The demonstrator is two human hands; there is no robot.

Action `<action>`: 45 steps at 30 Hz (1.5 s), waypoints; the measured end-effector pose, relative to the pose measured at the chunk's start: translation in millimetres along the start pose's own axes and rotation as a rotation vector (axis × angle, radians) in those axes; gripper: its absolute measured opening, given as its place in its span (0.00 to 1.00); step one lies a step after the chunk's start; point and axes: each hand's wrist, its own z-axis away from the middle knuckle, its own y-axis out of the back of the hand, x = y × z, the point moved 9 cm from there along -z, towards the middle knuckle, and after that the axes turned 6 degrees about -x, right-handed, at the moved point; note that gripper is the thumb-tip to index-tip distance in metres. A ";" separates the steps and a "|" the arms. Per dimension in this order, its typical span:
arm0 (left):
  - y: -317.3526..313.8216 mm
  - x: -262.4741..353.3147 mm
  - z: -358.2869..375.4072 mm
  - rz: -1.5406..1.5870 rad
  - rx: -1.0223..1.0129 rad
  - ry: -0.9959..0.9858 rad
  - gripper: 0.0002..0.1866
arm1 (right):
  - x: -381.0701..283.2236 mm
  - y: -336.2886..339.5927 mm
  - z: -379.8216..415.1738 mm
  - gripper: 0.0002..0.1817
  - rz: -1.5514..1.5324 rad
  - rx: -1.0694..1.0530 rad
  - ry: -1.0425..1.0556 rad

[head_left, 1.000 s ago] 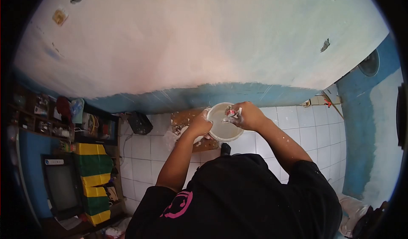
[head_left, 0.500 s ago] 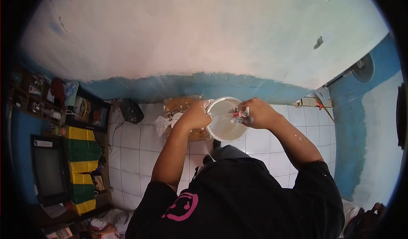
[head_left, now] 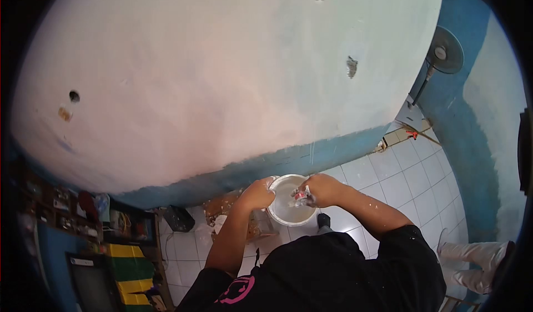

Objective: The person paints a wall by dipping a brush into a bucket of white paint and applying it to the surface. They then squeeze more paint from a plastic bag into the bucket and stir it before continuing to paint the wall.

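Observation:
A round white bucket (head_left: 292,219) with whitish liquid in it is in front of my body. My left hand (head_left: 258,194) is closed on the left side of its rim. On the other side, my right hand (head_left: 323,190) reaches over the rim, fingers closed around what looks like a paint-smeared paintbrush (head_left: 300,196) with red on it. The brush is over the bucket's opening; its bristles cannot be made out clearly. White paint spots mark my right forearm.
Ahead stands a wall (head_left: 222,90), whitish above a blue strip. A paint-spattered wooden bench (head_left: 219,205) is beside the bucket. A fan (head_left: 444,51) is at the right, and a person's light trousers (head_left: 472,256) show at lower right. A television (head_left: 91,278) is at left.
My view has turned right, bringing the fan and the other person's legs further in. Both hands and the bucket appear lower in the picture. My grips look the same.

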 end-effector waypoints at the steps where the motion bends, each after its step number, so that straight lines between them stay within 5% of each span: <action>1: -6.9 8.8 -15.6 0.028 -0.042 0.035 0.21 | 14.5 10.6 8.4 0.15 -0.027 0.043 -0.006; 4: -21.3 33.3 -58.4 0.119 -0.108 0.065 0.20 | 62.1 36.5 31.1 0.15 -0.077 0.143 -0.041; 10: -38.2 77.4 -127.4 0.065 -0.077 -0.172 0.18 | 123.1 63.1 59.0 0.16 -0.058 0.101 -0.118; 21: -35.5 139.2 -176.1 -0.094 -0.083 -0.239 0.17 | 166.2 100.4 81.1 0.13 -0.034 0.141 -0.128; 26: -28.9 163.0 -191.9 -0.155 -0.099 -0.335 0.17 | 175.7 113.2 83.6 0.17 -0.041 0.098 -0.185; 32: -9.3 196.1 -199.5 -0.260 -0.057 -0.365 0.13 | 176.6 161.0 92.6 0.12 -0.067 0.281 -0.111; 45: 30.0 172.6 -182.2 -0.419 -0.092 -0.198 0.19 | 125.8 136.1 22.7 0.14 0.024 -0.002 -0.200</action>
